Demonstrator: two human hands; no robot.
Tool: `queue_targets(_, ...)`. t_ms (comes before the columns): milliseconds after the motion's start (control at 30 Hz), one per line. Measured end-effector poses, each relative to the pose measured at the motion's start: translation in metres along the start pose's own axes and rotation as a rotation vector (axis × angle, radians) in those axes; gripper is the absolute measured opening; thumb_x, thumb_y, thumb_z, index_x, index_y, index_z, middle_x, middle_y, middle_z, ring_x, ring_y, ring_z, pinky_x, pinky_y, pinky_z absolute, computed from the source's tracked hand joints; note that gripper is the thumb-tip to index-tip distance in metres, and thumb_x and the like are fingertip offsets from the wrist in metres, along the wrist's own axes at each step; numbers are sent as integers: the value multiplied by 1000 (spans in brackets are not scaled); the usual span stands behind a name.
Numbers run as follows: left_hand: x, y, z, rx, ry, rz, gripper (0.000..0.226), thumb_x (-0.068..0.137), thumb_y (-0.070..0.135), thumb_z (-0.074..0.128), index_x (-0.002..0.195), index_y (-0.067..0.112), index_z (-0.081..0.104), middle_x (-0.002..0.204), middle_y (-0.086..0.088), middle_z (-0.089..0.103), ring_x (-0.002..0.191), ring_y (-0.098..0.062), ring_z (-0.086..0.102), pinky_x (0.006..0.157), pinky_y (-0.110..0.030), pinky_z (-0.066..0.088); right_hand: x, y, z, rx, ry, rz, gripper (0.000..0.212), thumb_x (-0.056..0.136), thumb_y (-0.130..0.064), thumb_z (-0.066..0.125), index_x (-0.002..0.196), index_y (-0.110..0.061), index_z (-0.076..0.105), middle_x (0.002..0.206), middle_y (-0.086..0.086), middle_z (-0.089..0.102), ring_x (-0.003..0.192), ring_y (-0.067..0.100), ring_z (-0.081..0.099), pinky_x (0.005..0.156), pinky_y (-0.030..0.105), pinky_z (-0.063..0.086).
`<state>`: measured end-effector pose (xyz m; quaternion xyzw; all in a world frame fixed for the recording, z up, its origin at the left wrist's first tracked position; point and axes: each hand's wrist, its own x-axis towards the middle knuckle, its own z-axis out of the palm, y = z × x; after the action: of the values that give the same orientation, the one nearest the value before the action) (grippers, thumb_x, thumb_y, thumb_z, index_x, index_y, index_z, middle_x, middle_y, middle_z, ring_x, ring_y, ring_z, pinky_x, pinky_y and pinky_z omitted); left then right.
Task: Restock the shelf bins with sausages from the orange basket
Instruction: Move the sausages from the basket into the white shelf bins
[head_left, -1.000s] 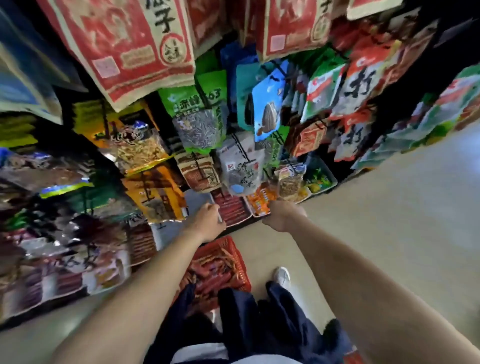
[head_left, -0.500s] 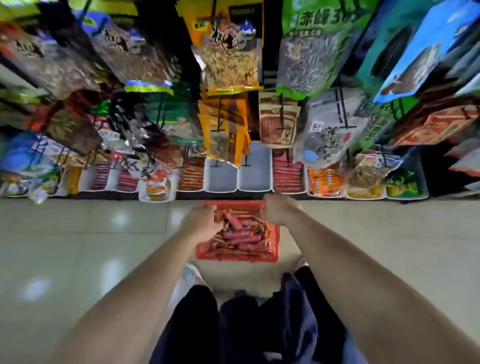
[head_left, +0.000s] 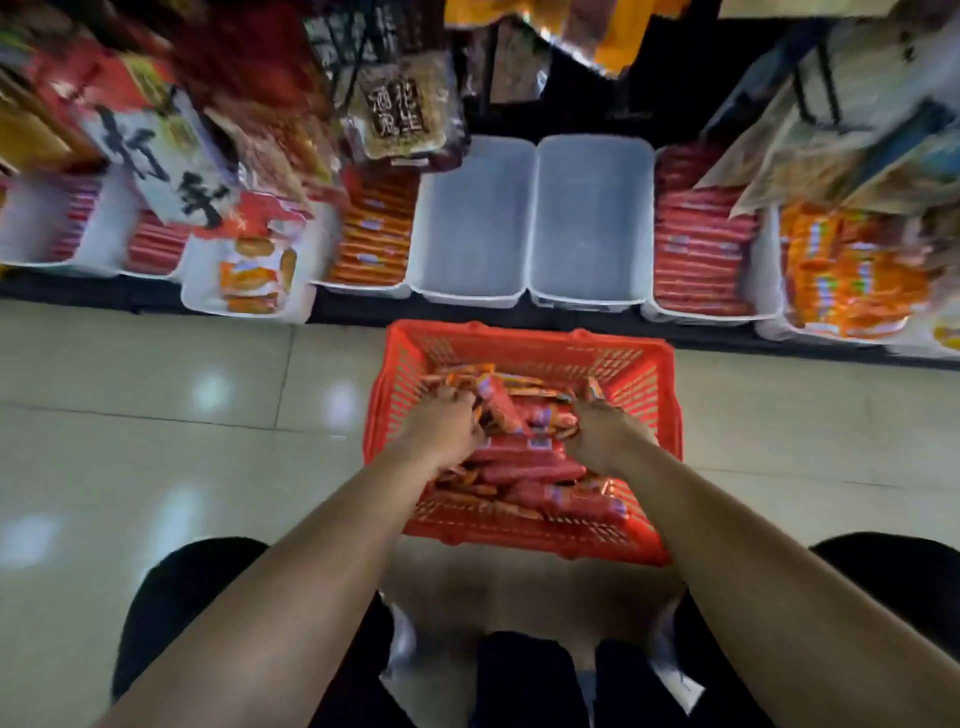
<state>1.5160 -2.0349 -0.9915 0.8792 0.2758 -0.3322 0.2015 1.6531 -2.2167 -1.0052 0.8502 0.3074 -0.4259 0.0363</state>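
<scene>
The orange basket (head_left: 524, 343) stands on the floor right in front of the bottom shelf, with a heap of red-wrapped sausages (head_left: 524, 462) inside. Both hands are down in the heap. My left hand (head_left: 441, 431) curls its fingers into the sausages at the heap's left side. My right hand (head_left: 597, 431) does the same at the right side; its fingertips are buried. Straight behind the basket two white shelf bins, one on the left (head_left: 472, 223) and one on the right (head_left: 592, 218), hold nothing.
A bin of orange packs (head_left: 374, 239) sits left of the empty pair, a bin of red sausages (head_left: 701, 244) right of it. Hanging snack bags (head_left: 400, 109) overhang the bins from above. Tiled floor (head_left: 156, 415) spreads to both sides; my knees are at the bottom.
My head has tilted down and come closer to the bottom shelf. Both hands have dropped from the basket's far rim into the sausage heap.
</scene>
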Motion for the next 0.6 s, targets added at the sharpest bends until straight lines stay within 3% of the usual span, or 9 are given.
queue_targets(167,15,-15,51,-28,41,-12,53,93,52,54,131,13,50,135,-16,50,123,-36,50,98,-45,46,17,14,43,12,51,-7,58,87,-41,57,138,-16,45,154,14,37,128,38,52,98,46,49)
queue_targets(233,16,-17,63,-6,26,-5,58,92,51,54,138,15,45,143,-15,46,132,-37,43,101,-47,45,18,18,55,-10,56,-32,59,87,-44,58,138,-17,44,153,14,37,128,39,50,97,46,48)
queue_targets(300,24,-15,73,39,12,17,68,92,52,52,149,19,34,152,-11,37,139,-36,37,106,-50,41,26,22,66,-44,59,-45,63,88,-46,58,140,-17,40,155,13,34,133,39,45,100,47,46)
queue_targets(500,66,5,95,83,-43,56,77,93,49,58,155,18,25,161,-8,25,143,-33,33,108,-50,40,59,45,95,81,17,0,90,84,-57,62,156,-22,21,164,11,18,139,38,39,105,46,43)
queue_targets(533,77,6,100,84,-57,59,79,93,48,60,156,18,24,163,-8,22,144,-33,31,109,-51,40,61,48,100,117,23,7,92,81,-60,62,155,-23,22,163,12,22,137,38,42,104,45,44)
queue_targets(600,95,6,114,79,-97,70,83,90,49,65,156,19,24,163,-7,20,147,-32,27,111,-53,38,64,58,112,109,-34,-18,78,79,-59,65,145,-25,41,148,12,48,126,33,55,98,39,48)
